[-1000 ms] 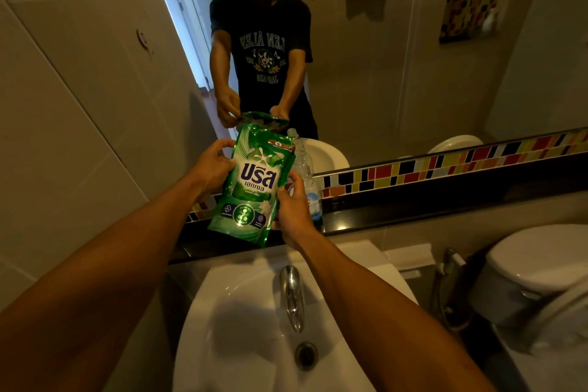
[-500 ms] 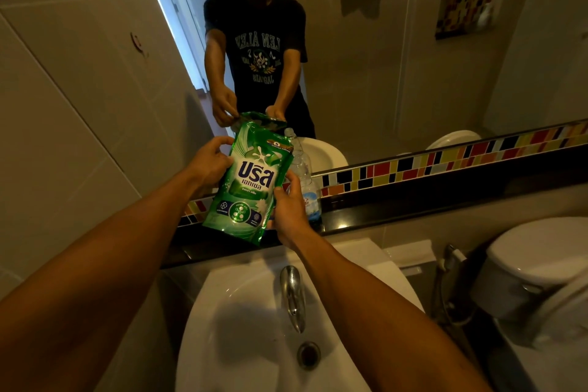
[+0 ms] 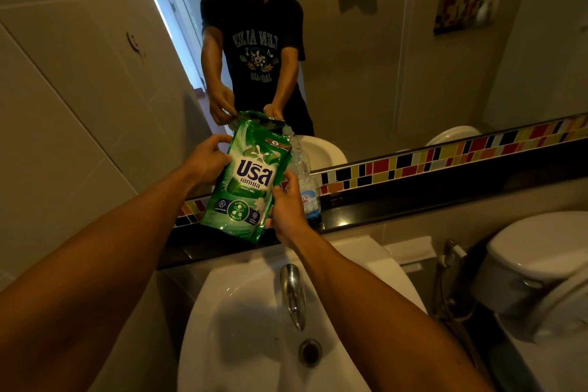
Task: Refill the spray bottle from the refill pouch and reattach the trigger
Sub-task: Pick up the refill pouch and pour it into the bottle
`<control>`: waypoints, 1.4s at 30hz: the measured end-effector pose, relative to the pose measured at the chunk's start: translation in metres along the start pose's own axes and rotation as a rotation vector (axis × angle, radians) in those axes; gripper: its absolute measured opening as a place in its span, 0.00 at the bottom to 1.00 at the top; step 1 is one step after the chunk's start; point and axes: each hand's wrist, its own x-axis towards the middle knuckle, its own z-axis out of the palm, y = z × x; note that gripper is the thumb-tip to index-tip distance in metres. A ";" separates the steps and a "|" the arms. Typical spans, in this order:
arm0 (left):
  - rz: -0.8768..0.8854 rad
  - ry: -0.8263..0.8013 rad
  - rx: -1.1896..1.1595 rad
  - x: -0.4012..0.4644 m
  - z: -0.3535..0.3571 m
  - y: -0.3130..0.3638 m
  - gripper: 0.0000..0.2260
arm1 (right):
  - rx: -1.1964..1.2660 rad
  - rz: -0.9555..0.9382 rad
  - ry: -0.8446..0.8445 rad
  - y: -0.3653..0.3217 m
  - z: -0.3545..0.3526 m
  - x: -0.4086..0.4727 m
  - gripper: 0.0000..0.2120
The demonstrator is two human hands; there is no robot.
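I hold a green refill pouch (image 3: 249,183) upright above the dark ledge (image 3: 397,210). My left hand (image 3: 208,157) grips the pouch's upper left edge. My right hand (image 3: 288,207) grips its lower right side. A clear plastic bottle (image 3: 305,181) with a blue label stands on the ledge just behind the pouch, partly hidden by the pouch and my right hand; its neck shows no trigger. No trigger is visible anywhere.
A white sink (image 3: 254,328) with a chrome tap (image 3: 292,293) lies below my arms. A mirror (image 3: 381,57) backs the ledge, with a coloured tile strip (image 3: 445,156). A toilet (image 3: 541,264) and a hose sprayer (image 3: 448,258) stand at the right.
The pouch and both hands stay in nearly the same grip; the view has shifted slightly and the pouch sits a little lower over the ledge.
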 end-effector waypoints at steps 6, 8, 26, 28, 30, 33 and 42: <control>0.017 0.010 0.011 0.001 -0.002 0.001 0.20 | 0.021 0.024 0.006 -0.002 0.003 -0.004 0.19; 0.023 0.010 0.020 0.001 -0.003 0.002 0.20 | 0.028 0.023 -0.002 -0.003 0.004 -0.004 0.19; 0.038 0.000 0.055 -0.002 -0.009 0.007 0.20 | 0.031 0.032 -0.020 -0.006 0.009 -0.009 0.22; 0.041 0.006 0.065 -0.002 -0.010 0.007 0.20 | 0.031 0.034 -0.025 -0.005 0.009 -0.008 0.22; 0.037 0.003 0.058 -0.003 -0.010 0.007 0.19 | 0.023 0.036 -0.021 -0.004 0.010 -0.008 0.22; 0.040 0.004 0.058 -0.004 -0.010 0.008 0.19 | 0.024 0.037 -0.020 -0.003 0.010 -0.007 0.22; 0.047 0.008 0.038 -0.008 -0.009 0.012 0.19 | 0.059 0.040 -0.020 0.000 0.011 -0.005 0.23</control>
